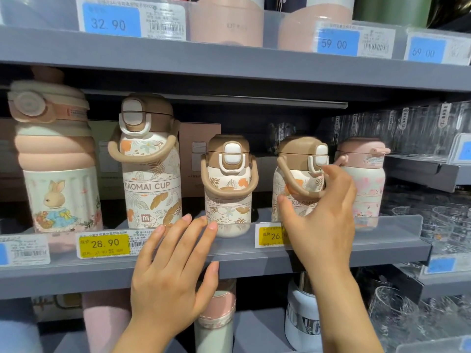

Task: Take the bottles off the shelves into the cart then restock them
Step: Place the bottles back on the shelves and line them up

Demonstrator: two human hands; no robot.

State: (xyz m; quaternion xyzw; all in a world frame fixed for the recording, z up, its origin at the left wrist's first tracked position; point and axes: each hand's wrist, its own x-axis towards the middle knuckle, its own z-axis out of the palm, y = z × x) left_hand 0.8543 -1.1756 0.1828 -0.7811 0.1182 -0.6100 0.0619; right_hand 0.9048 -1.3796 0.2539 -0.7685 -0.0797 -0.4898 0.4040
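Two bare hands reach up from the bottom edge toward a grey metal shelf (76, 273). Left hand (170, 273) is spread flat, fingers straight and slightly fanned; its fingertips (187, 218) lie against the clear plastic lip (382, 225) at the shelf front, just below the small leaf-print bottle (229, 189), and the thumb crosses the shelf edge. It holds nothing.

Right hand (321, 217) is raised higher, fingers gently curved and parted, cupped round the front of a second small leaf-print bottle (297, 174). Thumb tip touches the bottle's body near its printed band; the forefinger lies near the white latch on the brown lid. It seems to be touching rather than gripping, though the palm hides the contact.

Both small bottles stand upright on the shelf, glossy cream bodies with tan and orange leaves, brown caps and looped brown carry handles. Left of them stands a taller bottle of the same pattern marked XIAOMAI CUP (150, 169), then a ribbed pink-and-cream rabbit bottle (56, 159), blurred at its top. Right of the held one is a pink blossom-print bottle (364, 179), partly hidden by the hand.

Yellow price tags (103, 244) sit behind the plastic lip; the right one is half covered by the wrist. Clear glass tumblers (413, 322) fill the shelves at the right, hard to separate. Bottles on the upper and lower shelves are cut off.
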